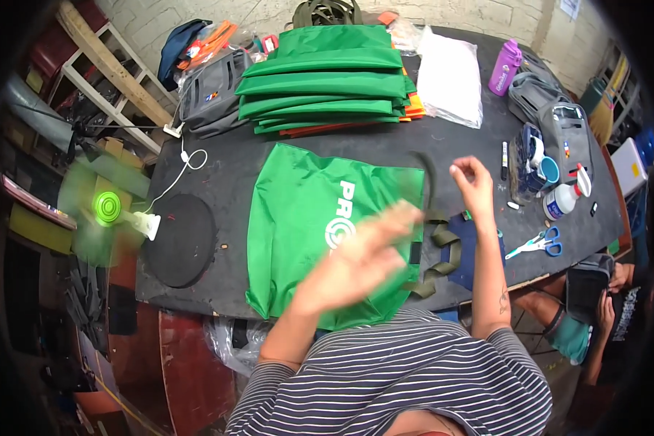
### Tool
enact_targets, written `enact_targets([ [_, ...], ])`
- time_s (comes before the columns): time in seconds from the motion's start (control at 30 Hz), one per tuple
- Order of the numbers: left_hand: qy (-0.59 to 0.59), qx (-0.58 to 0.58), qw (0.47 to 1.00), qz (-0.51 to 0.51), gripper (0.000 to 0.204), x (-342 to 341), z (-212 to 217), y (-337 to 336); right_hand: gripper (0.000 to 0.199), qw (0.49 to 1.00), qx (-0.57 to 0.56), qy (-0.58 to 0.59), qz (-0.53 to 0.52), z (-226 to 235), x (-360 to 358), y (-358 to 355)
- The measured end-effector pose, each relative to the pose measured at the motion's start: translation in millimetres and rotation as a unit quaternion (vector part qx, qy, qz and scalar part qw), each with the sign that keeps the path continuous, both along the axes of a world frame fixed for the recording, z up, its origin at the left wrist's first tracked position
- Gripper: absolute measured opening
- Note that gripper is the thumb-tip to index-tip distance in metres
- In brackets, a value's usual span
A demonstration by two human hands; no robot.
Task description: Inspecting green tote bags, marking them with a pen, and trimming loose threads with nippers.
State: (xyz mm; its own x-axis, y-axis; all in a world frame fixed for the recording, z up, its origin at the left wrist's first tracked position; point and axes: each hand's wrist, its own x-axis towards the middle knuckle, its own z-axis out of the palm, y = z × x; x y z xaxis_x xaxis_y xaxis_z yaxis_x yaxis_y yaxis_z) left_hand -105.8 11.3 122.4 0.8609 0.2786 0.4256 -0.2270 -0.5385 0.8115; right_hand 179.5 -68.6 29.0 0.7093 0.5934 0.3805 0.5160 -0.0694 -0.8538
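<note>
A green fabric bag (291, 225) with white printing lies flat on the black table before me. Over its right half is my left hand (370, 243), smeared by motion, with fingers stretched to the right and the thumb apart. My right hand (474, 185) is raised just right of the bag, its fingers curled toward the thumb; whatever they may pinch is too small to make out. Between the hands and below them, an olive webbing strap (447, 251) runs in loops along the bag's right edge. Under my right forearm lies a dark blue cloth piece (466, 251).
Stacked green bags (327, 83) stand at the back, beside white sheets in plastic (449, 76). Scissors (538, 243), a spray bottle (563, 200) and a purple bottle (504, 69) are to the right. At left are a round black disc (180, 240) and a spinning green fan (107, 207). Another person (596, 312) sits lower right.
</note>
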Motion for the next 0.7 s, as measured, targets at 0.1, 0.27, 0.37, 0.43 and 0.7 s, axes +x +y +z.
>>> enact_targets([
  [0.1, 0.058, 0.16, 0.974, -0.149, 0.067, -30.6, 37.4, -20.2, 0.017, 0.994, -0.034, 0.032, 0.1, 61.6, -22.9, 44.8],
  [0.27, 0.126, 0.089, 0.898, 0.412, 0.055, -127.9, 14.6, 12.3, 0.014, 0.946, -0.078, -0.105, 0.298, 122.4, -27.0, 113.4],
  [0.37, 0.263, -0.042, 0.835, 0.482, 0.06, -215.7, -42.8, 3.6, 0.017, 0.87, -0.08, -0.141, 0.467, 150.8, -63.9, 167.3],
  [0.43, 0.265, -0.219, 0.824, 0.451, 0.069, -226.7, -59.2, -10.8, 0.023, 0.825, -0.117, -0.151, 0.532, 131.3, -86.3, 212.7],
  [0.7, 0.084, -0.235, 0.832, 0.495, 0.057, -191.3, -149.2, -11.1, 0.05, 0.915, -0.207, -0.196, 0.286, -8.8, -131.3, 305.7],
])
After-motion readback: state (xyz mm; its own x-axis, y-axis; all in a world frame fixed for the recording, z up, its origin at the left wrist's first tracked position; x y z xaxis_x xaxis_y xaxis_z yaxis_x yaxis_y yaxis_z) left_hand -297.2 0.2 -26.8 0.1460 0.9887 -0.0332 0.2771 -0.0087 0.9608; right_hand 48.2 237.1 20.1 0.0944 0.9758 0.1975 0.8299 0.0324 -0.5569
